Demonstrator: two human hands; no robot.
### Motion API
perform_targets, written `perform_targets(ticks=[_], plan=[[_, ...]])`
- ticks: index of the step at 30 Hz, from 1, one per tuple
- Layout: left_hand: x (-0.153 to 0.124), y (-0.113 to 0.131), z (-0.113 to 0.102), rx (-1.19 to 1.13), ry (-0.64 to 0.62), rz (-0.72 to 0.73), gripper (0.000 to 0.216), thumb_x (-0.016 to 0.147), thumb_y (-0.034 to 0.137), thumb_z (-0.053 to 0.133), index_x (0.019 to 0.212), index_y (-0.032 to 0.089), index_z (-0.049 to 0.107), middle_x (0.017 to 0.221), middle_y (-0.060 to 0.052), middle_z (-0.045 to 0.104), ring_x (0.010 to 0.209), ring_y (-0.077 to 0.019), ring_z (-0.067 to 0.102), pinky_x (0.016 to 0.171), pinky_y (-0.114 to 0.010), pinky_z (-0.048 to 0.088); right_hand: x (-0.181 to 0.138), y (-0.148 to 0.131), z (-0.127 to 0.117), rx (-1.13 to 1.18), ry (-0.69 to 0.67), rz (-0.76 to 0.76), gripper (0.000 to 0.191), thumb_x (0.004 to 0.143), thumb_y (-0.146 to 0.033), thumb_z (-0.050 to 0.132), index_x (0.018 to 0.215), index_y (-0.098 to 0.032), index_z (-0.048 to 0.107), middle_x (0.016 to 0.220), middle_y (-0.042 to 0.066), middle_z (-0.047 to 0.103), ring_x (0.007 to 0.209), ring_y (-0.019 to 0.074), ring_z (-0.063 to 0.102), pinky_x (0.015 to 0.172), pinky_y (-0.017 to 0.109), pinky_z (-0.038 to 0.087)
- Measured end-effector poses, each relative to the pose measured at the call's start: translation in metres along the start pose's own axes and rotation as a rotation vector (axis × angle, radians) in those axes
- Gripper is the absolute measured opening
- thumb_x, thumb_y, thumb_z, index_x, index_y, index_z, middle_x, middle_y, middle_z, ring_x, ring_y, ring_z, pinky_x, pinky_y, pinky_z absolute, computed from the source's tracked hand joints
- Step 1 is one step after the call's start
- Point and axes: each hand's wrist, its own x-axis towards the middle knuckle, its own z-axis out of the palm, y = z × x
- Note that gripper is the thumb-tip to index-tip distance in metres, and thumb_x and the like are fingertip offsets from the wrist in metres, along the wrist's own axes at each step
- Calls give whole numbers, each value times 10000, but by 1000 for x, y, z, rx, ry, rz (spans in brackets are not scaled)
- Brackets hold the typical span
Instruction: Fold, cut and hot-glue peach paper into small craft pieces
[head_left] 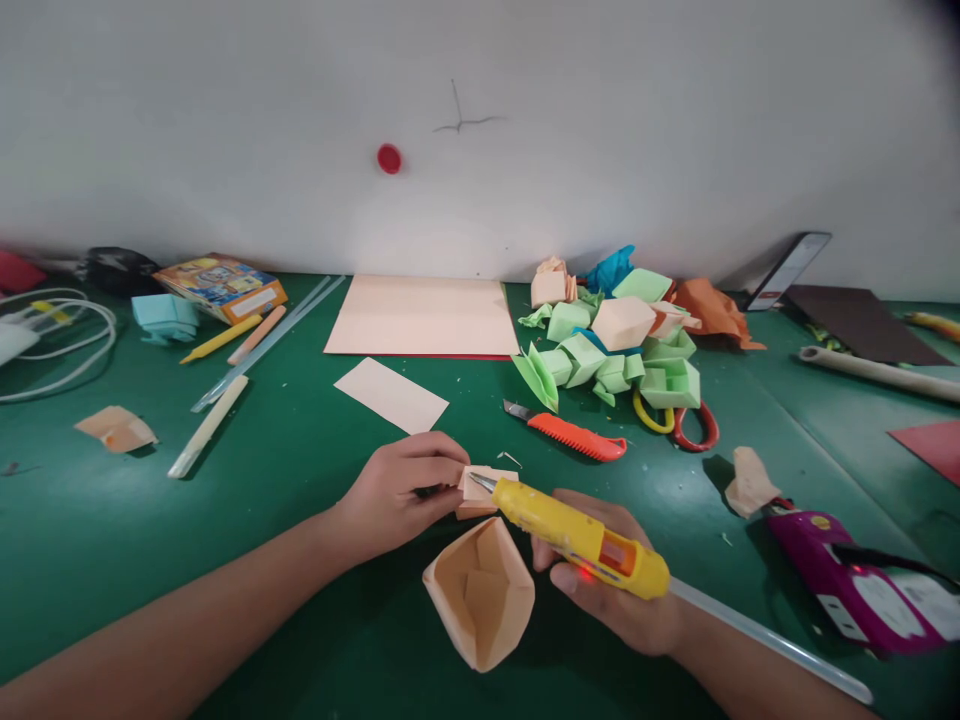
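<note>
My left hand [409,490] pinches a small folded piece of peach paper [487,484] at the middle of the table. In my right hand [615,600] is a yellow hot glue gun [577,530], its metal nozzle touching or just over that folded piece. A long clear glue stick [772,640] sticks out of the gun's back end, and a red light glows on its side. Just below the folded piece stands an open peach paper box [480,595], apart from both hands. Part of the folded piece is hidden by the nozzle and my left fingers.
An orange box cutter [574,435] with its blade out lies beyond my hands, beside scissors [694,425]. Green and peach folded papers [622,330] are heaped behind. A purple power strip [855,580] sits right; peach sheets [424,315] and glue sticks [281,340] lie farther back.
</note>
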Motion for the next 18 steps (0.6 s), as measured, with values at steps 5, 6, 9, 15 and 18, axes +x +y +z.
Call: perform_targets(ticks=[5,6,9,15,18], plan=[[1,1,0,2,-8,-16,149,940,189,633,848,174,748,892,-80,728,764,-143,709,670,-200,562,0,0,1,-6,4,24,326,1000,-493,525,845,-221,614,761,35,602,665,173,565,594,313,439],[1,1,0,1,-9,-23,158,946,201,628,845,178,747,892,-77,729,761,-141,707,667,-200,561,0,0,1,-10,4,29,336,1000,-502,523,841,-220,615,756,34,598,662,173,561,590,312,436],[1,1,0,4,-12,-32,176,956,226,619,841,182,745,891,-74,732,756,-137,703,657,-195,556,-1,1,1,-9,2,28,349,1004,-496,518,823,-215,617,752,37,600,659,171,559,592,315,435],[1,1,-1,24,-17,-5,164,953,196,612,850,173,738,884,-77,728,761,-137,704,652,-190,557,-1,0,0,-10,0,22,325,1002,-464,535,810,-213,613,749,33,613,666,167,562,603,317,425],[0,1,0,22,-12,-12,168,955,206,610,856,176,741,890,-77,730,762,-138,705,659,-195,561,-1,-1,0,-22,-5,19,324,1005,-454,529,800,-215,602,740,28,604,657,162,556,591,311,417]])
